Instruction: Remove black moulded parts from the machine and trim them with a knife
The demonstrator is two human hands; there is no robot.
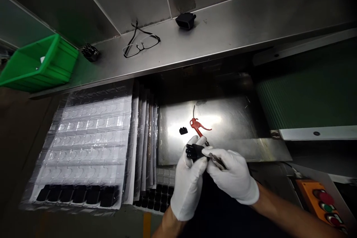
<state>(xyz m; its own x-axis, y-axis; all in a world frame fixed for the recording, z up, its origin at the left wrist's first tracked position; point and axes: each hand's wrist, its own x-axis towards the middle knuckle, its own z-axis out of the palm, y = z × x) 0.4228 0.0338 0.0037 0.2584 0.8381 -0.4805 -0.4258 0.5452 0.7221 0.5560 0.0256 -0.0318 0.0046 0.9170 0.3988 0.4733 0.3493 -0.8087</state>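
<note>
My left hand [188, 182], in a white glove, is closed around a black plastic part [195, 151] with rounded prongs at its left end. My gloved right hand [232, 174] grips a slim metal hand tool [217, 160] and presses its fingers to the right end of that part. The tool's tip is hidden, so its exact kind cannot be made out. Just beyond my hands, a red air blow gun [197, 127] lies on the metal worktop [228, 134]. A smaller black piece [183, 130] rests to its left.
Clear plastic trays [92, 137] are stacked at left, with a row of black parts [79, 194] along the top one's near edge. The shelf [223, 41] carries eyeglasses [141, 46], black parts [186, 21] and a green bin [52, 67]. An orange button box [320, 202] sits right.
</note>
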